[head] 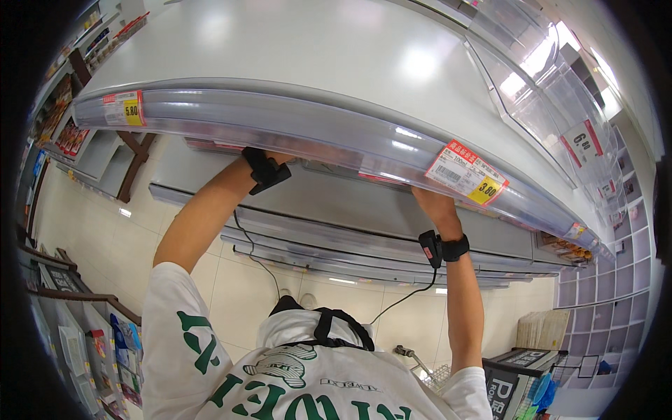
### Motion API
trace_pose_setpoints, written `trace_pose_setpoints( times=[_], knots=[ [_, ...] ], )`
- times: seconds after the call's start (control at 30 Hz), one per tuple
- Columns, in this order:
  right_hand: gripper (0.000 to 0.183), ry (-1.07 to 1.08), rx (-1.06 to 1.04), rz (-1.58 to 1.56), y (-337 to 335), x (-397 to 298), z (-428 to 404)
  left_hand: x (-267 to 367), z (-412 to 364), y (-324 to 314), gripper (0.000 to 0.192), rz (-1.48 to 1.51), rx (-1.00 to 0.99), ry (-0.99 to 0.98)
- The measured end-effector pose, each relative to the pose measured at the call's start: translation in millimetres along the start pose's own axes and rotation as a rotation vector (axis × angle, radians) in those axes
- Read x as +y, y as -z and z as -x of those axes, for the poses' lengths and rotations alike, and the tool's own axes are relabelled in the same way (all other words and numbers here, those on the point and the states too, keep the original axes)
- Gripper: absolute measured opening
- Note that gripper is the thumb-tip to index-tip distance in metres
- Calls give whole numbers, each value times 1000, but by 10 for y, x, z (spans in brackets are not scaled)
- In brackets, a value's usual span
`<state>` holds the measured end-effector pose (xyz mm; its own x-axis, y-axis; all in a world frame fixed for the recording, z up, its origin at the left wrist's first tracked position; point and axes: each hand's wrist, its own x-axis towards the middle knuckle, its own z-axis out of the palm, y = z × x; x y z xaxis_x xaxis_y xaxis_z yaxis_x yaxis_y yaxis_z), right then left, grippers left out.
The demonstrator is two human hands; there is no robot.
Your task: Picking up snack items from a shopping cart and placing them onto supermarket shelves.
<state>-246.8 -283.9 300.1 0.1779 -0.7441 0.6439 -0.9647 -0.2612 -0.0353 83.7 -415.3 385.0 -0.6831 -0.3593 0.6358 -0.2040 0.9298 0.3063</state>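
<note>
Both arms reach beneath the front edge of a white store shelf. Most of my left hand is hidden behind the shelf's clear plastic label strip; only a bit shows past the black wrist strap. Near it a red-and-white item lies on the grey shelf below. My right hand goes under the strip below a price tag, its fingers out of sight. Another red-edged flat item shows just left of it. Whether either hand holds anything cannot be seen.
Clear plastic bins with price tags stand at the upper right. Lower shelf edges jut out before my body. Packaged goods sit at the lower shelf's right end. Thin black cables hang from both wrist straps. A wire cart is at lower right.
</note>
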Motion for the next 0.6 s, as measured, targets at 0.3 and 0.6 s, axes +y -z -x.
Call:
trace_pose_setpoints(
  times=[0.3,0.6],
  knots=[
    [26,-115,-2,-187,171,-243,-101,1,-46,5,22,14,-4,-16],
    [20,241,56,394,324,-299,-207,-16,-73,21,23,22,-2,-30]
  ],
)
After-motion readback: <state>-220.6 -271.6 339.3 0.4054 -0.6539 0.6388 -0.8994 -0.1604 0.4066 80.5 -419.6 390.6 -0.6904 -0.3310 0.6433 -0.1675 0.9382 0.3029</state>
